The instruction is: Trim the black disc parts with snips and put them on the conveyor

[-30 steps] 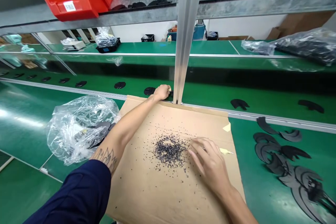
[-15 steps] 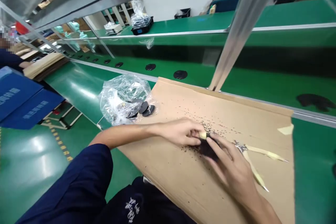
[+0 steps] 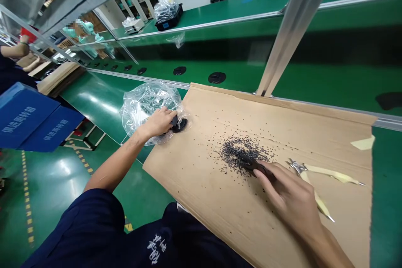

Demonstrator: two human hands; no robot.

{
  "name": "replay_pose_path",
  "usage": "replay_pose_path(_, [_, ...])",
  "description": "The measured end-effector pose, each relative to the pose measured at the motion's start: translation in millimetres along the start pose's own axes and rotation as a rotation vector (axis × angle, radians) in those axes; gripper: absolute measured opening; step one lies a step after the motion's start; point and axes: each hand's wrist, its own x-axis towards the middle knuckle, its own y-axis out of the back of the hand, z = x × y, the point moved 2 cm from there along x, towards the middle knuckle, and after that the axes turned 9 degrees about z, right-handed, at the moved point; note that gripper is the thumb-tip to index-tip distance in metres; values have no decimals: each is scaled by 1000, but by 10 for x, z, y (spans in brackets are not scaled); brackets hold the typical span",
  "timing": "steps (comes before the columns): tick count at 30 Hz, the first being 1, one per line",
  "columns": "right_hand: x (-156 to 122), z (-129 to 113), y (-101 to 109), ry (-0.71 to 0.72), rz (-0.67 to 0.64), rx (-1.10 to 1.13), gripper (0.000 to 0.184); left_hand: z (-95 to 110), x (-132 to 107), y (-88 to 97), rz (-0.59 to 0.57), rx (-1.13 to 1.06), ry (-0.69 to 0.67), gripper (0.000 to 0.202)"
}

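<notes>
Work now splits: the left hand has left the dark piece for the black discs at the plastic bag, so the right hand alone pinches it, above scattered bits. Whether the left hand grips a disc is hidden; the piece's shape is unclear.

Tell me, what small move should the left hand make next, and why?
Probably the left hand should lift one black disc away from the clear plastic bag: it is right at the discs there, though whether it grips one is hard to tell. The right hand is occupied, holding a black part over the scattered black bits.
</notes>
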Motion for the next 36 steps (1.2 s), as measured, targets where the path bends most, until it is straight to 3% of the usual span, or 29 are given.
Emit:
replay_pose_path(4, [7,5,-1,-72,10,25,16,-67,31,18,24,-40,-19,19])
replay_pose_path(6, [15,23,6,-212,5,67,9,-67,10,106,47,-78,-39,12])
replay_pose_path(9, [20,52,5,-527,-22,220,23,54,-76,278,228,-294,-133,10])
replay_pose_path(12, [4,46,-30,-835,-99,459,32,385,-210,378,559,-571,-296,7])
replay_pose_path(14, [-19,24,-67,-979,-174,605,37,708,-289,349,705,-621,-396,12])
replay_pose_path(19, [-90,4,-126,-1215,-158,846,41,1557,-357,83,801,-692,-659,20])
replay_pose_path(23, [-104,13,-127,-1271,-97,938,42,1876,-318,-122,824,-756,-762,20])
replay_pose_path(30, [-100,23,-120,-1245,-43,952,36,1824,-303,-225,832,-702,-753,21])
replay_pose_path(36, [-120,33,-113,-1204,-3,832,42,1859,-316,-272,789,-638,-791,24])
